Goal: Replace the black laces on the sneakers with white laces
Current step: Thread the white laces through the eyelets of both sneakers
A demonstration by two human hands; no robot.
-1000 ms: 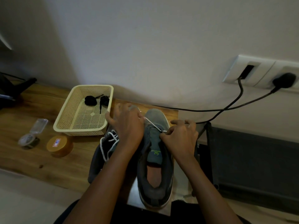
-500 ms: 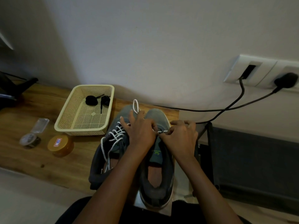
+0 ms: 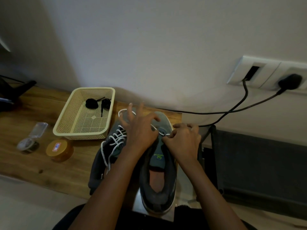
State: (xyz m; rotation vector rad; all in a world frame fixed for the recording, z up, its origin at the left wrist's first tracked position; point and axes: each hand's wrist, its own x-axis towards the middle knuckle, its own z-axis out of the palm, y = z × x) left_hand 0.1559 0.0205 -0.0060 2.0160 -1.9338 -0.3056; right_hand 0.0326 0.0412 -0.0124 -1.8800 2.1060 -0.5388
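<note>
Head view: sneaker point(image 3: 157, 161) points toe toward the wall point(image 3: 149, 47), heel past the table point(image 3: 33, 163) edge; my right hand point(image 3: 184, 140) pinches the white lace point(image 3: 159, 132), left hand point(image 3: 141, 130) splayed, grip unclear.

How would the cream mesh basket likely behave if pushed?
Probably light: the basket has thin perforated walls and holds only coiled black laces. Its wide flat base on the smooth wooden top suggests sliding rather than tipping. Walls may flex if gripped.
</note>
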